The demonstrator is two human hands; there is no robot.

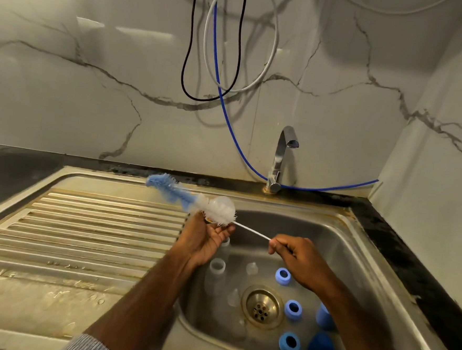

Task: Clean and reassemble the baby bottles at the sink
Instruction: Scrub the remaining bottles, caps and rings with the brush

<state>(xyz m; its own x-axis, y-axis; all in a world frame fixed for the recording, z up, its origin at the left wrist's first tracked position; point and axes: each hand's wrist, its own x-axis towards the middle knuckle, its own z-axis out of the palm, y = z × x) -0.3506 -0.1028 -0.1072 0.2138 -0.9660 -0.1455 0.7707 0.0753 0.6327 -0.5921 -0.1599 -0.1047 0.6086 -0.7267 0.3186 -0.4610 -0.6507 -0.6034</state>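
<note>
**Brush worked through a teat above the sink**

The left hand (206,238) was raised over the near-left edge of the sink (356,238), its fingers curled up around a clear teat (223,205) that sat over the bristles of a bottle brush (184,196). The brush's blue tip poked out to the left, over the ribbed draining board (83,233); its white bristles filled the teat. The right hand (298,257) pinched the thin white wire handle (253,232) of the brush between thumb and fingertips, well apart from the left hand.

Down in the basin, clear bottles (216,272) lay left of the drain (261,306), partly hidden by the left forearm, with two small clear teats near them. Three blue collar rings (283,276) stood right of the drain, and two blue caps (321,348) lay further right. The tap (280,156) stood behind the basin, spout turned right, with a blue hose (228,125) trailing along the wall.
</note>
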